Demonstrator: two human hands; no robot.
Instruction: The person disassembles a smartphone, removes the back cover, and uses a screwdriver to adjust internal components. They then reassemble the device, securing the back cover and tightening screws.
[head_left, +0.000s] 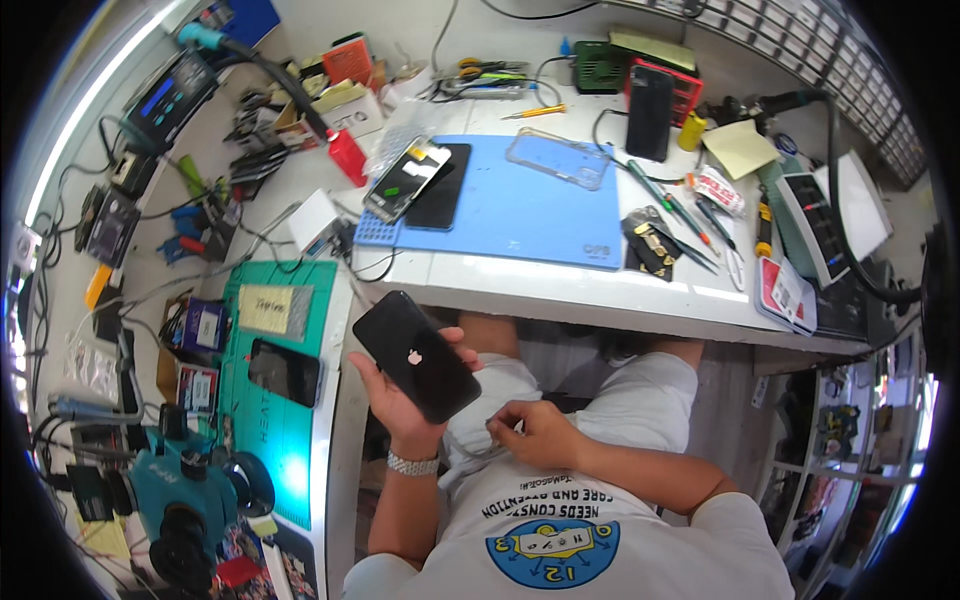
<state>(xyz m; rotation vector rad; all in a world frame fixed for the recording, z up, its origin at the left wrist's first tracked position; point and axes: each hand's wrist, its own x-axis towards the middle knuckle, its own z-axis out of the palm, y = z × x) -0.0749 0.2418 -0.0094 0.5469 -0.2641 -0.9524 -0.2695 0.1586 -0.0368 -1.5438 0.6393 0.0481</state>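
left hand [404, 420]: i see it cradling a black phone [415, 350]
right hand [542, 433]: curled — i can't tell if anything's held
blue mat [530, 220]: on the bench [450, 268]

A black, rectangular, glass-faced smartphone [417, 358] rests screen up in the left hand [393, 402], its far end slanted leftward. A small pale-pink logo [414, 356] glows mid-screen, the rest dark.

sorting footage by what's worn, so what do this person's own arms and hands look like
The left hand and right hand are bare, without gloves. A pale silvery, link-style wristband circles the left wrist; the right wrist has none. Forearms are uncovered below short white fabric sleeves.
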